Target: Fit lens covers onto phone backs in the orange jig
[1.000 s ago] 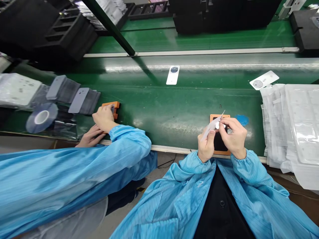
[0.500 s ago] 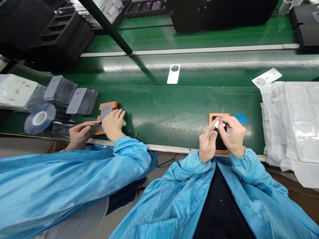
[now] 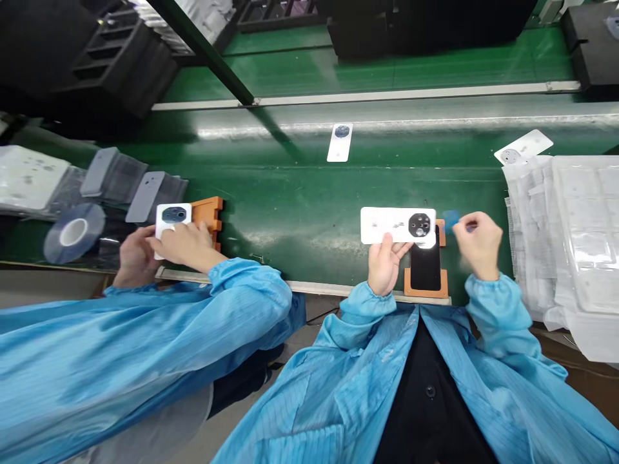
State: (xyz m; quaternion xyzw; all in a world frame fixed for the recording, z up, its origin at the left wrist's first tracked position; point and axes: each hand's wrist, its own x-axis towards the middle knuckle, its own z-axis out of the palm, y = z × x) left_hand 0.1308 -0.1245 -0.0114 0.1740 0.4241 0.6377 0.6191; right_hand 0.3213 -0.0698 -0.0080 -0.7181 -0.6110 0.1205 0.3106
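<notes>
My left hand (image 3: 383, 267) grips the lower edge of a white phone back cover (image 3: 382, 225), thumb on its face. The cover lies sideways, its round black camera area (image 3: 420, 225) at the right end. Partly beneath it is a black phone-shaped slab (image 3: 425, 272) in an orange holder (image 3: 446, 283); the cover hides their upper left part. My right hand (image 3: 480, 243) is at the right of the holder, fingertips pinched at a piece of blue film (image 3: 451, 220). Motion blurs the film a little, and the fingers hide part of it.
A co-worker's hands (image 3: 186, 245) at left hold a white phone cover (image 3: 164, 214) by an orange holder (image 3: 207, 209). Another white cover (image 3: 340, 143) lies on the green bench (image 3: 280, 193). At right are clear plastic trays (image 3: 594, 245); a tape roll (image 3: 75, 232) is at left.
My hands have moved apart from over the holder. The left now shows the white cover flat; the right has moved right, to the blue film, which has shifted left. The co-worker has raised a white cover.
</notes>
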